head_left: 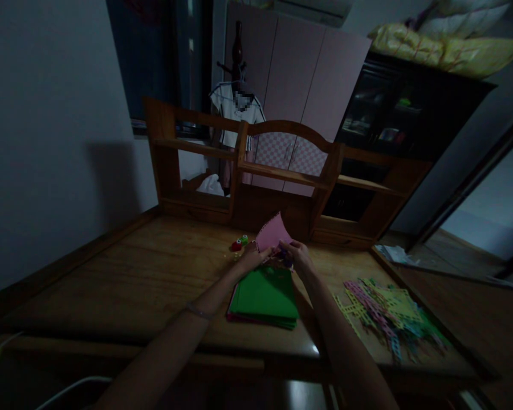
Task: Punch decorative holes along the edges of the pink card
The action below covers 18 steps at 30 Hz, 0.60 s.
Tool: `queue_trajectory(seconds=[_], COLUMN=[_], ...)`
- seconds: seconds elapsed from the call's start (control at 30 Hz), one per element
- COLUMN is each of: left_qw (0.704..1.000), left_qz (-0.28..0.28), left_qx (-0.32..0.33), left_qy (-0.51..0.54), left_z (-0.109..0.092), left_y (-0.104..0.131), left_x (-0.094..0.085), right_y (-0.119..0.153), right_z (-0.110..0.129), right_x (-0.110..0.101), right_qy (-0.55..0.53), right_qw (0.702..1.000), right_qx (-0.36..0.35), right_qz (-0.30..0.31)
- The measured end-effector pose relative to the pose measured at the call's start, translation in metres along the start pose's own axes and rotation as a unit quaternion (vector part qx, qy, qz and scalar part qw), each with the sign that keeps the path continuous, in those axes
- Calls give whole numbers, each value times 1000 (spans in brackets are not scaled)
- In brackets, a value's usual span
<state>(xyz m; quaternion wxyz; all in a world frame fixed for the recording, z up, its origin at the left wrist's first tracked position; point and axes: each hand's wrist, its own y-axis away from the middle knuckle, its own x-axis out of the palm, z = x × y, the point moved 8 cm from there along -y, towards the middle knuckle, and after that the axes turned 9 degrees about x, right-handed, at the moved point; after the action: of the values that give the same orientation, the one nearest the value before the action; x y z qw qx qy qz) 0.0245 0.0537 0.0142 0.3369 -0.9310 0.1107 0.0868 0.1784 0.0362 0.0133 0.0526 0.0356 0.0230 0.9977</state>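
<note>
A pink sheet (274,232) with small notches or holes along its edges stands tilted up between my hands. My left hand (253,256) is closed on its lower left edge. At the lower right edge, the fingers of my right hand (298,254) are pinched on the sheet. Small dark and purple bits show between the hands, too dim to name. Below lies a stack of green sheets (265,296), with a pink or red layer at its bottom left. Just left of my left hand sit a small red toy-like piece (236,245) and a green one (245,240), each with a white eye-like spot.
Punched-out sheet scraps (385,310) in yellow, pink, green and blue lie piled on the right of the wooden desk (154,267). Tiny pale bits lie near the red piece. A wooden shelf unit (282,171) rises along the desk's back edge. A wall borders the left side.
</note>
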Motion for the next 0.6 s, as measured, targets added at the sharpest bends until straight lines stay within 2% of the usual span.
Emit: queue_trajectory(seconds=[0.17, 0.27, 0.4, 0.5, 0.6], left_qw=[998, 998, 998, 997, 995], left_qz=[-11, -17, -26, -64, -91], left_qx=[-39, -38, -49, -42, -46], left_qy=[40, 38, -9, -15, -19], left_z=[-2, -5, -2, 2, 6], left_y=[0, 0, 0, -2, -3], left_x=[-1, -3, -8, -15, -21], right_y=[2, 0, -2, -1, 1], right_z=[4, 3, 5, 11, 19], right_x=[2, 1, 1, 3, -10], right_qy=[-19, 26, 92, 86, 62], right_qw=[999, 999, 994, 992, 986], right_qx=[-4, -9, -50, -95, -137], right_qz=[26, 31, 4, -11, -68])
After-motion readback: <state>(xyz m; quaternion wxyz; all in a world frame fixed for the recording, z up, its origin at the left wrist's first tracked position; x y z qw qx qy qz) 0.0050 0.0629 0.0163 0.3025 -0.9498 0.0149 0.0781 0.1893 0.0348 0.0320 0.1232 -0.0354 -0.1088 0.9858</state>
